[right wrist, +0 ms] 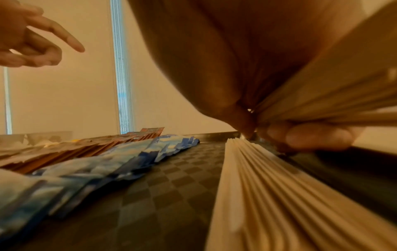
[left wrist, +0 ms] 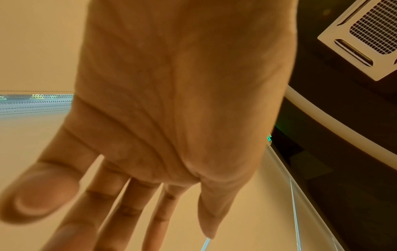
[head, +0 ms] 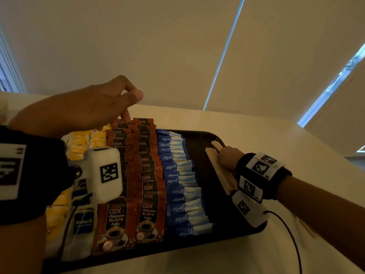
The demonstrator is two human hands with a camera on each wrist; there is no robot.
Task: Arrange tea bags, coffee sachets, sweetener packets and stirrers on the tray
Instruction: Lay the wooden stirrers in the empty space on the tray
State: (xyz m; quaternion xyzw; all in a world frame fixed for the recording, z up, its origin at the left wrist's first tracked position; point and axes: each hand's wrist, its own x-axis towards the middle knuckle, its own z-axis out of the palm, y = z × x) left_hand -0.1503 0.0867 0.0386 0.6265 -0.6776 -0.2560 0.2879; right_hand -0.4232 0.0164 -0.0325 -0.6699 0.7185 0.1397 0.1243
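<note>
While the right hand [head: 227, 158] grips a bundle of stirrers [head: 219, 167] at the tray's [head: 199, 139] right edge, left hand [head: 94, 107] hovers loose, empty, over coffee sachets [head: 146, 175] — best to lower flat, square ends against the laid row, parallel to sweetener packets [head: 177, 180].

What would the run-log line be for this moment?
left hand: raised above coffee sachets, holds nothing | right hand: grips wooden stirrers | tray: tea bags, sweetener packets in rows
</note>
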